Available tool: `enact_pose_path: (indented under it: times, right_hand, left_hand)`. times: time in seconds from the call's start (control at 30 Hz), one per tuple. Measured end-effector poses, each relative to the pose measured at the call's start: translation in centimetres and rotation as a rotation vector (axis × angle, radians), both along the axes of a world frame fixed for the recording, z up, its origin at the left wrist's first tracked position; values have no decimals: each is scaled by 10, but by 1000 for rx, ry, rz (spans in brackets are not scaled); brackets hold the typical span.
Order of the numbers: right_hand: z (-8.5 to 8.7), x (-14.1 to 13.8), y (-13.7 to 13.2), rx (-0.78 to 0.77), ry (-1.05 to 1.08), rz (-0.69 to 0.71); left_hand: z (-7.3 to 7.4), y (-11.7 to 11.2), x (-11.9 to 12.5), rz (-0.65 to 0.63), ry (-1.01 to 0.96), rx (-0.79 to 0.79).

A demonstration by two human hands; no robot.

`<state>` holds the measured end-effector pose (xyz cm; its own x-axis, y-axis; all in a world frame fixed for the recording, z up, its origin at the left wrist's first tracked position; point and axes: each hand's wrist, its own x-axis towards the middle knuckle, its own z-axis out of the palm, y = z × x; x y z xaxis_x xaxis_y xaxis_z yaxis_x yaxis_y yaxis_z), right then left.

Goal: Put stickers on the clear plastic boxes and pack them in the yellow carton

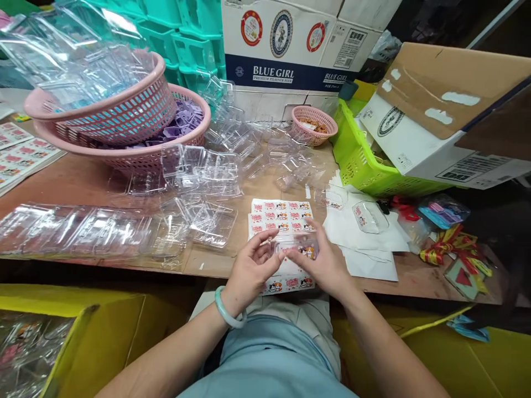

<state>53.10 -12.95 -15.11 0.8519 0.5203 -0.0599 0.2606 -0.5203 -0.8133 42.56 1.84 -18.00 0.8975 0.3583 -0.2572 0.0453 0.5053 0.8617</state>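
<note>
Between my two hands is a small clear plastic case, [295,243] with a pink and cartoon-animal sticker showing at it; I cannot tell whether that is stuck on or seen through the plastic. My left hand [252,264], a pale green bangle at its wrist, grips the case's left side with thumb and fingers. My right hand [326,264] closes on its right side, thumb across the front. Beneath them lie sheets of stickers [280,207], partly covered by the hands. Two stickered clear pieces, one of them a rounded case [370,216], rest on white paper [342,235] to the right.
Clear plastic shells [203,168] pile up at the middle and left. Stacked pink baskets [136,110] stand back left, a small pink basket [314,127] behind. A green crate [360,163] holds a tilted carton [448,116]. Ribbons [458,249] lie right; a yellow box [112,326] sits below left.
</note>
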Motion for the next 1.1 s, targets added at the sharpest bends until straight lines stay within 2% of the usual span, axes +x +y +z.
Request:
enact_pose_path:
  times: [0.1, 0.17, 0.2, 0.27, 0.37, 0.43, 0.47, 0.53, 0.6, 0.67, 0.73, 0.8, 0.9, 1.0, 1.1]
  right_hand:
    - [5, 9, -16, 111, 295, 215]
    - [5, 20, -39, 145, 338, 294]
    - [2, 27, -53, 146, 274, 271]
    - [-11, 46, -86, 110, -7, 73]
    - [-38, 75, -124, -68, -505, -310]
    - [-49, 83, -130, -201, -727, -406]
    - [-51, 81, -124, -236, -794, -395]
    - [-48, 66, -99, -227, -828, -259]
    - [-44, 41, -62, -147, -739, 35]
    - [-45, 17, -26, -87, -614, 325]
    - [-52, 0, -1, -44, -520, 438]
    - [-61, -9, 10, -3, -461, 411]
    - [-68, -10, 10, 34, -387, 331]
    - [-62, -6, 8, 60, -339, 314]
    - [-52, 3, 13, 88, -375, 336]
  left_hand:
    - [3, -5, 5, -94, -28, 4]
    - [2, -10, 10, -154, -54, 43]
    - [0, -12, 12, -158, -74, 98]
    - [-6, -16, 14, -139, -111, 279]
    - [-15, -18, 9, -125, -121, 571]
    - [-19, -16, 3, -86, -84, 630]
    - [-20, -14, 1, -39, -53, 601]
    - [-18, -9, -2, 72, 22, 458]
    - [-12, -3, -1, 126, 97, 280]
    - [-5, 3, 3, 110, 169, 145]
    - [0, 9, 9, 65, 223, 74]
    - [1, 15, 15, 29, 244, 49]
    - [-5, 23, 23, -73, 238, 32]
    - [-12, 25, 29, -231, 245, 61]
    - [-13, 23, 31, -271, 207, 164]
